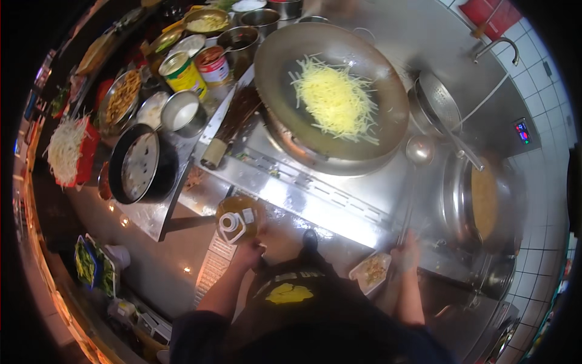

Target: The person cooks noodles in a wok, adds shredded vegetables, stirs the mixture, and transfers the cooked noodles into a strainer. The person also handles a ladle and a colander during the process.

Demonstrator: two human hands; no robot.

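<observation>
My right hand (408, 257) grips the long handle of a steel ladle (419, 150), whose bowl rests on the steel stove top right of the wok. Beside that hand is a white tray of chopped food (375, 269). A large wok (277, 95) sits on the burner, holding a heap of pale yellow shredded strips, probably potato (336, 98). My left hand (249, 255) is low before my apron, fingers curled; what it holds is hidden. Just beyond it is a plastic jug of yellowish liquid (238, 218) with a white cap; whether they touch is unclear.
A bamboo wok brush (234, 120) lies left of the wok. Beyond are a black pot (168, 168), a steel pot (195, 120), open cans (184, 75) and a red basket of white shreds (88, 154). Rightward are a perforated strainer (439, 98), another wok (454, 200) and a faucet (502, 43).
</observation>
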